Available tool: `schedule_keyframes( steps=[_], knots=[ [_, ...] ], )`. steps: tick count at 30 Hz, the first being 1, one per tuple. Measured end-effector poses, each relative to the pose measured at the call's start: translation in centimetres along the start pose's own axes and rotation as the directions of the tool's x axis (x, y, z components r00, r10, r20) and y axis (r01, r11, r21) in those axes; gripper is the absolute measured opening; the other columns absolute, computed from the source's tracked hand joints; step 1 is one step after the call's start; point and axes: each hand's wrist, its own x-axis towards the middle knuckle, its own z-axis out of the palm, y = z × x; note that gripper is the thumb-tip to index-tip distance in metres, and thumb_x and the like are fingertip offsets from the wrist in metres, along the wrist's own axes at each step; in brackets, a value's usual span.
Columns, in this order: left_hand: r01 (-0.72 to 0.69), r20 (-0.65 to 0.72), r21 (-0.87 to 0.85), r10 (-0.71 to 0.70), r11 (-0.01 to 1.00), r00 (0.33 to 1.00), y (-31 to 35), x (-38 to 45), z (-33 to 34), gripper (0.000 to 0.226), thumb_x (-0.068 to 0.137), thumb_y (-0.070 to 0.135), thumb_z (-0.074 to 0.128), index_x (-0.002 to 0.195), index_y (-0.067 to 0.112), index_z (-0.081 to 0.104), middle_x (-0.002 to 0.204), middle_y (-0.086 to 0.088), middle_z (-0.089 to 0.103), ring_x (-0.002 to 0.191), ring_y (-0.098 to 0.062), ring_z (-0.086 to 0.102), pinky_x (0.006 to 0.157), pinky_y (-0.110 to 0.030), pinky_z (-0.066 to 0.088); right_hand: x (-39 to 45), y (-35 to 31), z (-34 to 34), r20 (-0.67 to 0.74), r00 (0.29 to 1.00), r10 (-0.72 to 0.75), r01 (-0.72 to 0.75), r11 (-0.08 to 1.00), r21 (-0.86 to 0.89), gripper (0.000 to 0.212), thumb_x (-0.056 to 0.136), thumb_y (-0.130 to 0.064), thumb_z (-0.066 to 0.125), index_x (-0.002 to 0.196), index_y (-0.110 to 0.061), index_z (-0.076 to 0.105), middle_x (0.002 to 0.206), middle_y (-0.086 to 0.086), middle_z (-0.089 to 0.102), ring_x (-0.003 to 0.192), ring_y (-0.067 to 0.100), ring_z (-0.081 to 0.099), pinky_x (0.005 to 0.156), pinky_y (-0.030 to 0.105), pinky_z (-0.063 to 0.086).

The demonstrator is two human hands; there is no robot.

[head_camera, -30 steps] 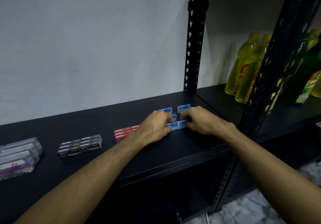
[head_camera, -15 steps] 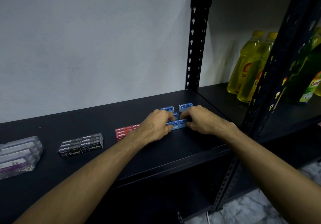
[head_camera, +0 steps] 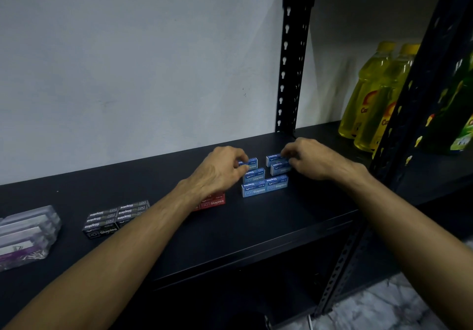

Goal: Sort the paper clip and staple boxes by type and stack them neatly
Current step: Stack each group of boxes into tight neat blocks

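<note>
On the black shelf (head_camera: 256, 232), far left of the blue staple boxes (head_camera: 265, 189), lie clear paper clip boxes (head_camera: 25, 232), then black staple boxes (head_camera: 115, 217), then red staple boxes (head_camera: 213, 200) just beside the blue. The left hand (head_camera: 217, 173) pinches a rear blue box (head_camera: 249, 162); the right hand (head_camera: 314, 160) pinches another (head_camera: 275, 158). These small cardboard boxes look light, stiff and slightly slick, so pinching the short ends seems best. Their long axes run left to right, labels facing the person.
</note>
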Motion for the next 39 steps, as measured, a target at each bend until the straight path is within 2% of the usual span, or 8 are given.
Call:
schedule_keyframes(
  steps=[4, 7, 13, 19, 24, 32, 35, 39],
  knots=[
    [0.024, 0.09, -0.061, -0.018, 0.998, 0.996, -0.2, 0.6, 0.8, 0.029, 0.093, 0.035, 0.063, 0.119, 0.023, 0.067, 0.093, 0.006, 0.069, 0.092, -0.01, 0.064, 0.081, -0.024, 0.046, 0.7, -0.1, 0.6, 0.022, 1.0, -0.002, 0.003, 1.0, -0.005, 0.033, 0.1, -0.013, 0.048, 0.128, -0.017, 0.064, 0.133, 0.005, 0.056, 0.121, 0.02, 0.053, 0.095, 0.029, 0.039],
    [0.02, 0.129, -0.096, -0.007, 0.995, 0.992, -0.2, 1.0, 1.2, 0.028, 0.092, 0.035, 0.064, 0.117, 0.023, 0.068, 0.097, 0.005, 0.069, 0.092, -0.009, 0.064, 0.082, -0.025, 0.049, 1.2, 0.0, 1.2, 0.049, 0.999, -0.001, 0.0, 1.0, 0.019, 0.032, 0.101, -0.015, 0.047, 0.128, -0.018, 0.064, 0.136, 0.003, 0.058, 0.122, 0.019, 0.054, 0.098, 0.029, 0.039],
    [0.012, 0.149, -0.109, 0.005, 0.994, 0.989, 0.1, 1.7, 1.8, 0.021, 0.091, 0.026, 0.067, 0.11, 0.017, 0.072, 0.09, 0.005, 0.07, 0.079, -0.004, 0.064, 0.074, -0.02, 0.051, 1.8, 0.4, 1.7, 0.095, 0.995, -0.024, 0.016, 0.997, 0.077, 0.029, 0.1, -0.017, 0.048, 0.122, -0.021, 0.067, 0.123, 0.001, 0.066, 0.108, 0.016, 0.06, 0.089, 0.028, 0.045],
    [0.028, 0.131, -0.123, -0.012, 0.992, 0.991, 0.4, 1.5, 1.8, 0.017, 0.09, 0.024, 0.068, 0.105, 0.017, 0.074, 0.091, 0.002, 0.072, 0.082, -0.008, 0.067, 0.077, -0.023, 0.055, 1.9, 0.2, 2.0, 0.133, 0.989, -0.069, 0.053, 0.991, 0.127, 0.026, 0.099, -0.019, 0.05, 0.114, -0.027, 0.07, 0.114, -0.006, 0.069, 0.097, 0.009, 0.061, 0.083, 0.026, 0.044],
    [0.054, 0.124, -0.136, -0.037, 0.989, 0.992, 0.2, 1.5, 2.0, 0.015, 0.09, 0.026, 0.068, 0.102, 0.02, 0.075, 0.089, 0.005, 0.072, 0.081, -0.005, 0.066, 0.069, -0.016, 0.049, 1.8, -0.3, 2.3, 0.124, 0.988, -0.089, 0.066, 0.982, 0.175, 0.03, 0.098, -0.017, 0.049, 0.114, -0.028, 0.072, 0.107, -0.009, 0.068, 0.097, 0.007, 0.062, 0.084, 0.025, 0.044],
    [0.058, 0.151, -0.155, -0.034, 0.986, 0.988, 0.1, 1.3, 1.6, 0.019, 0.094, 0.027, 0.06, 0.104, 0.02, 0.075, 0.097, 0.005, 0.073, 0.09, -0.008, 0.066, 0.081, -0.027, 0.053, 2.0, -0.5, 2.3, 0.149, 0.984, -0.096, 0.068, 0.981, 0.184, 0.031, 0.1, -0.016, 0.046, 0.11, -0.027, 0.073, 0.105, -0.009, 0.067, 0.094, 0.005, 0.06, 0.08, 0.025, 0.042],
    [0.045, 0.17, -0.147, -0.02, 0.988, 0.985, 0.1, 1.1, 1.4, 0.019, 0.095, 0.024, 0.058, 0.101, 0.02, 0.076, 0.087, 0.013, 0.069, 0.081, 0.001, 0.062, 0.074, -0.019, 0.046, 2.0, -0.6, 2.3, 0.156, 0.982, -0.106, 0.077, 0.981, 0.181, 0.03, 0.098, -0.015, 0.045, 0.098, -0.03, 0.071, 0.1, -0.008, 0.067, 0.09, 0.004, 0.059, 0.078, 0.026, 0.041],
    [0.054, 0.183, -0.156, -0.025, 0.986, 0.983, 0.0, 0.9, 1.2, 0.018, 0.094, 0.023, 0.06, 0.102, 0.021, 0.076, 0.092, 0.015, 0.068, 0.087, 0.001, 0.063, 0.078, -0.018, 0.045, 1.9, -0.7, 2.3, 0.17, 0.979, -0.11, 0.079, 0.981, 0.178, 0.031, 0.097, -0.014, 0.045, 0.091, -0.036, 0.066, 0.096, -0.011, 0.064, 0.085, -0.001, 0.056, 0.075, 0.024, 0.039]
  ],
)
